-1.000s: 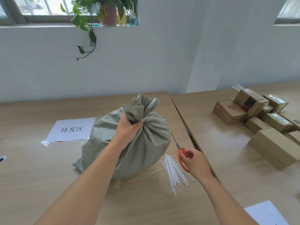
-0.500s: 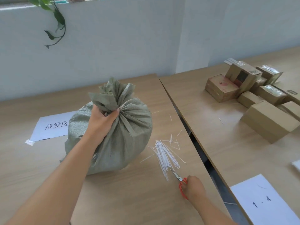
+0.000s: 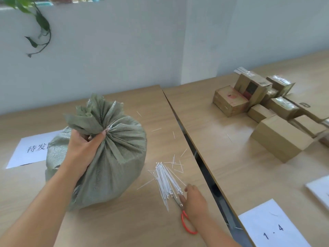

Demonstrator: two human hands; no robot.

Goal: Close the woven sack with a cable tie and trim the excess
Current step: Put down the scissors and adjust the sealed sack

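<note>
We have the woven sack (image 3: 106, 157) standing upright on the desk (image 3: 124, 227), and our left hand (image 3: 83, 148) is clenched around its gathered neck, fingers wrapped tight so the ruffled top fans out above the fist. No tie shows around the neck, so we judge that the closing step has not begun and that we are at the point of fetching a tie.

Our right hand (image 3: 193, 198) lies low on the desk at the near end of the loose bundle of white cable ties (image 3: 166, 180), just to the right of the sack. Its fingers are spread and loose, the tips touching the ends of the ties, with nothing gripped that we can see. The red-handled scissors (image 3: 185, 216) lie flat on the desk, partly under that hand, blades pointing toward the bundle; the hand rests over them without its fingers in the loops. A few short white offcuts (image 3: 176, 164) are scattered past the bundle.

Next, we think, the right hand must pinch out a single tie from the heap, which may be fiddly since they lie packed and overlapping. Then we need to pass it round the neck just below the left fist, while the left hand holds the gather tight so it does not spring open. The scissors lie close by for the trimming.
</note>
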